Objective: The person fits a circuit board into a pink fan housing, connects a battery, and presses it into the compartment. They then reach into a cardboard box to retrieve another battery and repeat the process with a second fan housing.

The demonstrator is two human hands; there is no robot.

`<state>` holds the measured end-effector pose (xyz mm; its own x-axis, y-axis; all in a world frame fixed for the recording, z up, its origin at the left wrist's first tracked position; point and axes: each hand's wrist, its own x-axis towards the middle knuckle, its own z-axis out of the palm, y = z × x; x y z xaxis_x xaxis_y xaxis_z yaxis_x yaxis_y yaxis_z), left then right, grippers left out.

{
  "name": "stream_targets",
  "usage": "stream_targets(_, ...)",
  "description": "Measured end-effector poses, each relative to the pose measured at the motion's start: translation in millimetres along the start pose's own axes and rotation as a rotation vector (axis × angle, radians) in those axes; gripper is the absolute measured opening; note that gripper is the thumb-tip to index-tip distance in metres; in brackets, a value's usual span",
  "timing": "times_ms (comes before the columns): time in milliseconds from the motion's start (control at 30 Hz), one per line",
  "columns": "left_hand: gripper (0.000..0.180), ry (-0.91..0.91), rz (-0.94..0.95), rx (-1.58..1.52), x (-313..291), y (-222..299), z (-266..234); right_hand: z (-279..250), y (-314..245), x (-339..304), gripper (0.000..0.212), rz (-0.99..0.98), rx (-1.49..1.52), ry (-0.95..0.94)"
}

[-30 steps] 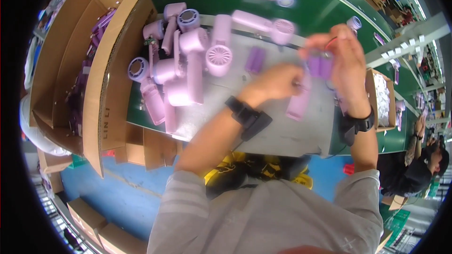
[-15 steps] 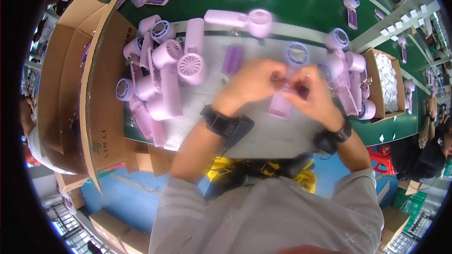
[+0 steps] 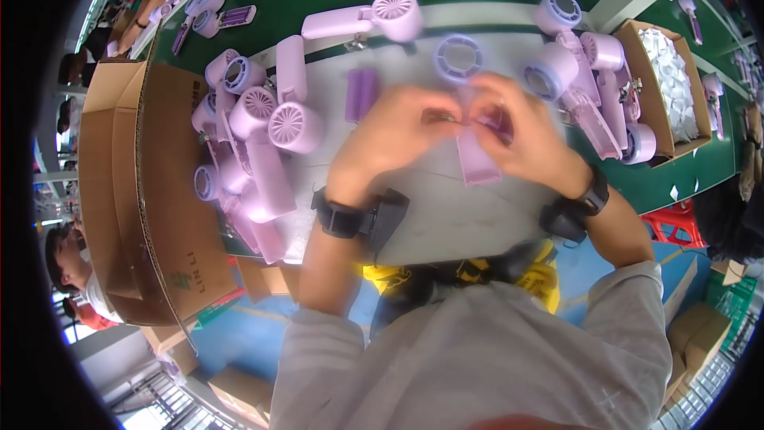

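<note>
My left hand (image 3: pixel 394 135) and my right hand (image 3: pixel 517 131) meet over the middle of the grey mat (image 3: pixel 446 207), fingers pinched together on a lilac hair dryer handle shell (image 3: pixel 477 161) that lies lengthwise below them. Small wires seem to show between the fingertips, blurred. A lilac ring-shaped part (image 3: pixel 458 57) lies just beyond my hands, and a small purple piece (image 3: pixel 362 94) lies to the left of them. Both wrists wear black bands.
A heap of lilac hair dryer bodies (image 3: pixel 255 143) lies at left beside an open cardboard box (image 3: pixel 135 191). More dryer bodies (image 3: pixel 593 80) lie at right, next to a box of white pieces (image 3: pixel 668 80). One assembled dryer (image 3: pixel 366 20) lies on the green table beyond. Other people work at far left.
My hands have come down from the upper right to the middle of the mat and closed together on the handle shell; the view has shifted with them.
</note>
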<state>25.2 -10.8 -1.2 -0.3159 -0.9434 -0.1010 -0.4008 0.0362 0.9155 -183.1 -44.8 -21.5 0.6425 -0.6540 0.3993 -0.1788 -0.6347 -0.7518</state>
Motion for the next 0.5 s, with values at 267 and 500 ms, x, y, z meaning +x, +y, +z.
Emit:
stream_targets(267,0.020,-0.045,0.037,-0.068,-6,1,-4,2,-12,3,0.075,0.241,0.141,0.043)
stream_targets(500,0.027,-0.102,-0.014,-0.132,-8,-1,-14,2,-10,4,0.071,0.008,-0.067,0.018)
